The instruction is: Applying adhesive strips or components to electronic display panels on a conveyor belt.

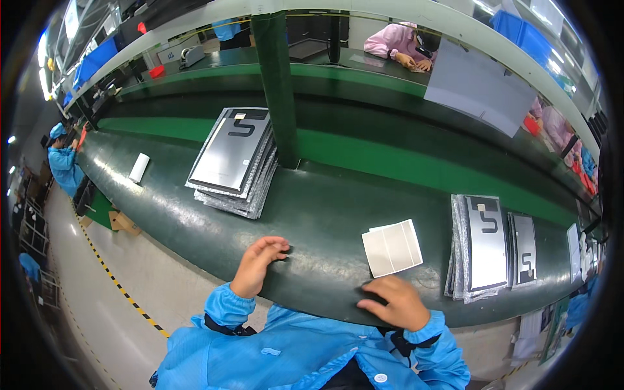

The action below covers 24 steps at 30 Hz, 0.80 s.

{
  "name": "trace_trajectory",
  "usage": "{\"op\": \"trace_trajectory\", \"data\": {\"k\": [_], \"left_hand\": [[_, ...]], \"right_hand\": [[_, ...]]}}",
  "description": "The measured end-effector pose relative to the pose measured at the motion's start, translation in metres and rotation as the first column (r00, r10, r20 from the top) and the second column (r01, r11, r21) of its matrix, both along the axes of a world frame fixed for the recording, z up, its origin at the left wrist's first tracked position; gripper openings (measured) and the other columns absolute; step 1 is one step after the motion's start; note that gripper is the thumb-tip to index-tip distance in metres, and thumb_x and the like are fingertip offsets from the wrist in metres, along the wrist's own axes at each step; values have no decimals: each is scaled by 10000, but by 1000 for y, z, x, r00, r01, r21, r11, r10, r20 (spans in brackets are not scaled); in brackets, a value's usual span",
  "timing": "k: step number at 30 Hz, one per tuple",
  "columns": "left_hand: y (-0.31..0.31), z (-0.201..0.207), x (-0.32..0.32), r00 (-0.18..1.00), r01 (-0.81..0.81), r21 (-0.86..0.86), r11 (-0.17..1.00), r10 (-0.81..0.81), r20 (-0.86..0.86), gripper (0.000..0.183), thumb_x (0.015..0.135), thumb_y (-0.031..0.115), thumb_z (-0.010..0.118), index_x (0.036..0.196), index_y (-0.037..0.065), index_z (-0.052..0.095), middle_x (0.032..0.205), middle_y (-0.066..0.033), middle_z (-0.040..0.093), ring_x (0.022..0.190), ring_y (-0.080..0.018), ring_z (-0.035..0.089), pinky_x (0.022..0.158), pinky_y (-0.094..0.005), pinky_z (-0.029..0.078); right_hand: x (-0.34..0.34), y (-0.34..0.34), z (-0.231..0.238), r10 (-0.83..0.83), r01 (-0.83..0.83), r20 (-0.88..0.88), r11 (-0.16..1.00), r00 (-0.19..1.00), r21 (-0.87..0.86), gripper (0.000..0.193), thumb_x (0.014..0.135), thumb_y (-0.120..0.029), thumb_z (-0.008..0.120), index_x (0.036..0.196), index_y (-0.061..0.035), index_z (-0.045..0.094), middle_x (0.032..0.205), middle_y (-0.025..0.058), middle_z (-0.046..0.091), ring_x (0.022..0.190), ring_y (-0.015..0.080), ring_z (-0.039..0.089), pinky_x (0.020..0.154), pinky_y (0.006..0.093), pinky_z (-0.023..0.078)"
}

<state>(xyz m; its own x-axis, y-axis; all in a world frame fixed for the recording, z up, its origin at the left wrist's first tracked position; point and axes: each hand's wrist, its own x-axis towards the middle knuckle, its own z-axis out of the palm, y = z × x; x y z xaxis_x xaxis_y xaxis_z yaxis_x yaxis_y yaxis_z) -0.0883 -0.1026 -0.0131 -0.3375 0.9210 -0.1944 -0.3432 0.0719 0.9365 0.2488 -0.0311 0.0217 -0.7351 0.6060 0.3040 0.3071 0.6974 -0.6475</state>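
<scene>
My left hand (pixel 260 265) hovers at the near edge of the dark green workbench (pixel 312 201), its fingers loosely bent and apart with nothing in them. To the right, my right hand (pixel 398 304) is also empty, thumb spread away from the fingers. Just beyond it lie cream paper sheets (pixel 392 248), which look like label sheets with dividing lines. A stack of flat silver panels (pixel 224 156) with bubble wrap between them rests beyond my left hand. Farther right stand more silver panels (pixel 489 253) in a stack, beside a smaller pile of panels (pixel 524 250).
A green post (pixel 274 84) rises behind the left stack. A white object (pixel 139 168) lies at the left of the bench. A white board (pixel 478 88) hangs at the back right. Co-workers in pink (pixel 396 40) and blue (pixel 65 166) are at other places.
</scene>
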Motion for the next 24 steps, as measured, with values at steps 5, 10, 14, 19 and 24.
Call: {"op": "trace_trajectory", "data": {"k": [5,10,14,19,24], "left_hand": [[-3,1,50,927,315,-2,949,-308,-213,215,1028,131,628,1212,22,649,1140,-79,690,1046,-162,647,942,-296,505],[-14,16,98,443,882,1,471,-831,-336,195,1022,235,658,1053,45,691,930,-19,662,844,-90,591,784,-267,498],[24,1,107,224,962,-69,263,-911,-348,288,1041,308,635,968,31,668,706,14,571,651,-71,509,604,-271,429],[67,-27,108,229,963,13,269,-843,488,252,1088,238,521,1021,19,625,776,-32,548,699,-116,507,643,-263,405],[74,-43,94,146,940,58,336,-549,823,298,1105,236,434,1082,13,629,763,-59,530,727,-179,522,690,-310,429]], "right_hand": [[34,-65,-27,73,-176,-161,483,984,-858,397,947,-158,722,1321,-39,658,1089,102,719,1009,233,708,884,358,554],[98,-88,-64,91,157,221,455,971,-877,465,1105,-291,400,1463,-27,535,1309,155,635,1158,270,619,994,352,495],[141,-89,-189,-74,332,435,762,898,-556,448,1053,-290,489,1408,-31,573,1334,183,614,1251,335,567,1065,403,449],[174,-77,-219,-386,588,503,735,773,-339,442,1008,-302,580,1367,-45,609,1389,198,597,1295,364,543,1107,418,420],[149,-90,-218,-500,696,501,619,706,-362,448,1008,-311,581,1365,-43,610,1377,203,603,1285,365,551,1100,419,428]]}}
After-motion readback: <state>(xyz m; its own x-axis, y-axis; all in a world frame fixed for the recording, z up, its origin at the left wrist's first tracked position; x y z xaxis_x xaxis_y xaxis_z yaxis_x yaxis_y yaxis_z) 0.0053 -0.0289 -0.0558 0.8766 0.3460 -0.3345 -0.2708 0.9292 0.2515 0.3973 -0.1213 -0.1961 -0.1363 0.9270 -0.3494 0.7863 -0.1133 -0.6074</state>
